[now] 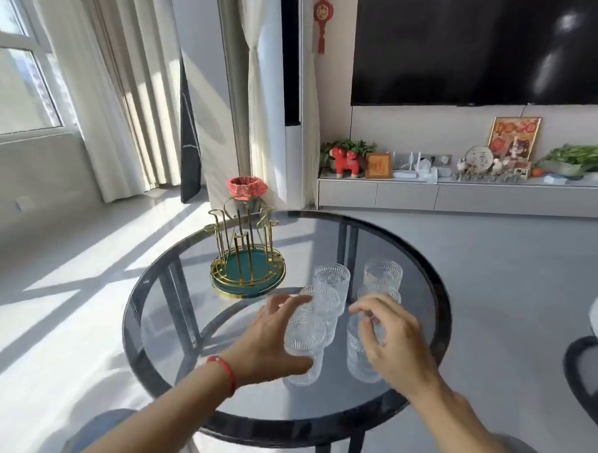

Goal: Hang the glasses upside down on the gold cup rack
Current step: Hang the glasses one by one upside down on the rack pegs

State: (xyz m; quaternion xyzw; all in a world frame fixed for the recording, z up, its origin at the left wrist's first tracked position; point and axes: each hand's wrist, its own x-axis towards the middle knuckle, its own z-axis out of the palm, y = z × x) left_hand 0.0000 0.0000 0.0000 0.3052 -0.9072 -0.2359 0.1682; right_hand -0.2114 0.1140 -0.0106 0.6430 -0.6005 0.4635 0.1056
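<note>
Several clear ribbed glasses stand upright in two rows on the round glass table [435,300]. My left hand [268,345] curls around the nearest left glass [304,343], thumb below and fingers at its far side. My right hand [394,336] has its fingers at the rim of the nearest right glass [360,355]. Two further glasses [331,279] [383,272] stand behind, free. The gold cup rack [245,248] on its green tray stands at the table's left rear with nothing on its hooks.
A bin with a red liner [248,188] sits on the floor behind the rack. A dark chair [589,372] is at the right edge. A TV cabinet [463,196] with ornaments runs along the far wall.
</note>
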